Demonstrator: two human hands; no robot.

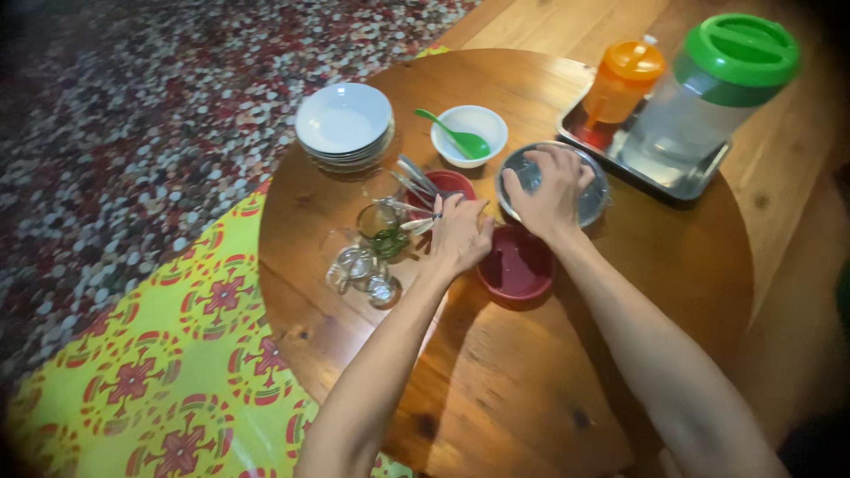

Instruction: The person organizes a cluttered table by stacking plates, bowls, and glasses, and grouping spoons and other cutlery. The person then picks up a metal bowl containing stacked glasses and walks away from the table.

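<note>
On the round wooden bench (531, 389), the right hand (549, 195) grips a steel bowl (595, 196); the left hand (459, 237) holds spoons (414, 181) over a red bowl (453, 182). White plates (343, 119) lie at ten o'clock.

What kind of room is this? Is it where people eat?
Probably a home eating spot. A low round wooden table holds stacked white plates, bowls and spoons, with a green-lidded water jug on a tray. A patterned mat lies beside it.
</note>
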